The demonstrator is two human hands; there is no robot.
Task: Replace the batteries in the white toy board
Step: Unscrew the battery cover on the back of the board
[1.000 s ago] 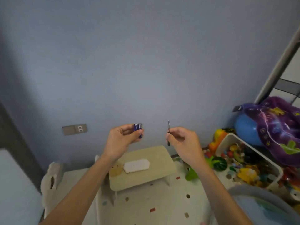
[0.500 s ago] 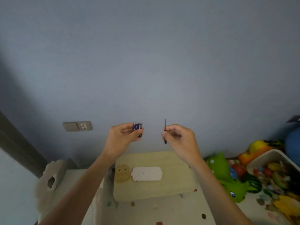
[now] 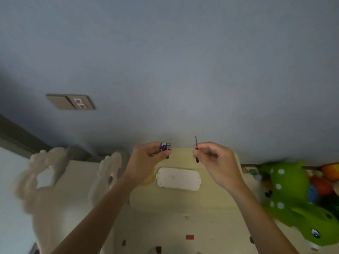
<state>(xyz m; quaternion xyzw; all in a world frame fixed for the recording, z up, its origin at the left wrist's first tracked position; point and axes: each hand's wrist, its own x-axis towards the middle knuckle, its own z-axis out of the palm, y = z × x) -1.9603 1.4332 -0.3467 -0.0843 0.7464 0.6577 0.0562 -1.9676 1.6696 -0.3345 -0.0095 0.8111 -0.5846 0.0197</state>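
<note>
Head view: both bare hands are raised above a small pale wooden table (image 3: 216, 204) that stands against a blue-grey wall (image 3: 174, 66).
Landmark: the white toy board (image 3: 178, 178) lies flat on the table's far half, its plain face up, dotted with small dark marks.
Left hand (image 3: 146, 162): up and left of the board, fingers pinched shut on two batteries (image 3: 165, 147) held upright side by side, purple-labelled.
Right hand (image 3: 214, 158): up and right of the board, thumb and fingers clamped on a thin screwdriver (image 3: 196, 149) that stands upright, tip up.
Gap: the hands are apart, neither touching the board.
Left of the board: a yellowish piece (image 3: 149, 179) shows under the left wrist; farther left stand cream cut-out shapes (image 3: 45, 180).
Right of the board: a green spotted toy (image 3: 291, 197) on the floor.
Wall: a beige socket plate (image 3: 71, 101) sits far up and left of the board.
</note>
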